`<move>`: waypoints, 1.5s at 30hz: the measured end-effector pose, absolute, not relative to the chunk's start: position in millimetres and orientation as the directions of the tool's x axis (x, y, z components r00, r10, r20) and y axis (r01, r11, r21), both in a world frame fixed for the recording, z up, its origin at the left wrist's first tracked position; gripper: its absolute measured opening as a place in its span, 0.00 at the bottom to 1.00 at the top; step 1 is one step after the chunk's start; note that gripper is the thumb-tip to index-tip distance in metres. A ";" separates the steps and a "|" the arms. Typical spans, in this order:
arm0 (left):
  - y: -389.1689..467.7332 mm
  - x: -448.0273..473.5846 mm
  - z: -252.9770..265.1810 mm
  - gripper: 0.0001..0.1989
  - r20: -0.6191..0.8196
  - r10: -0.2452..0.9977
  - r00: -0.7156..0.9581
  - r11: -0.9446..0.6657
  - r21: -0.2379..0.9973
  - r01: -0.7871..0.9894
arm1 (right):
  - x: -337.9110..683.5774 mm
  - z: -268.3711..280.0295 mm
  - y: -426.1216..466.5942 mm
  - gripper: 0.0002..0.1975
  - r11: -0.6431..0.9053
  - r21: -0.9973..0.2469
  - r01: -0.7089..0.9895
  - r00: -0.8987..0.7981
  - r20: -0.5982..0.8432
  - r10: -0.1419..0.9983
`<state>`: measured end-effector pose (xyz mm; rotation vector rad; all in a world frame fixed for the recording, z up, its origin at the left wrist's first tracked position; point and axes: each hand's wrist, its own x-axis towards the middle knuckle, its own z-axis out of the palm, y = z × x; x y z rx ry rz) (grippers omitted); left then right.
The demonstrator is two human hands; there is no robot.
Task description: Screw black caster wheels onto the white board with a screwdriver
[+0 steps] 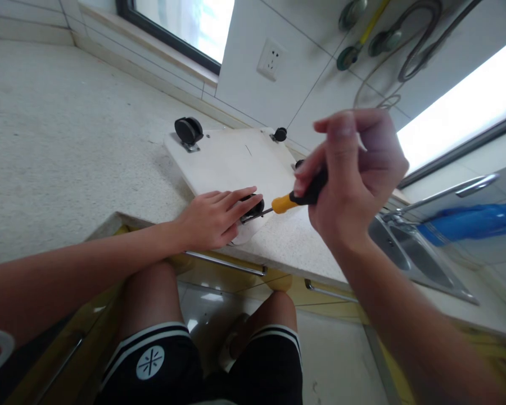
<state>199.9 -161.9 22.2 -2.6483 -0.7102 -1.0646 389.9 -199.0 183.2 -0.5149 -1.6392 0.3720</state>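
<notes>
A flat white board (236, 160) lies on the counter with black caster wheels facing up at its corners. My left hand (211, 220) rests at the near corner, its fingers laid over a caster wheel (257, 203) and holding it. In my right hand (356, 174) is a screwdriver (283, 203) with a black and yellow handle, gripped in closed fingers. Its shaft slants down to the base of that caster, beside my left fingertips. The tip's exact contact and any screw there are too small to make out. Another caster (189, 130) stands at the far left corner.
A third caster (280, 134) sits at the board's back, near the tiled wall. The pale counter (67, 152) extends left. A metal sink (421, 253) with a faucet (447, 194) and a blue cloth (472, 224) is at right. Drawer handles (225, 263) jut below the counter edge.
</notes>
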 end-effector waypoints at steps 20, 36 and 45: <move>-161.6 201.3 23.2 0.35 0.693 0.365 0.621 -0.873 0.022 0.488 | 387.5 131.2 -194.7 0.21 0.906 -0.414 -0.091 0.455 0.792 0.407; -161.1 200.8 23.3 0.34 0.689 0.367 0.625 -0.873 0.024 0.486 | 394.2 125.6 -226.8 0.12 0.759 -0.353 0.547 0.388 0.910 0.144; -162.7 200.7 25.1 0.33 0.694 0.363 0.621 -0.876 0.027 0.482 | 424.5 131.1 -235.2 0.10 0.811 -0.499 0.304 0.308 0.857 0.412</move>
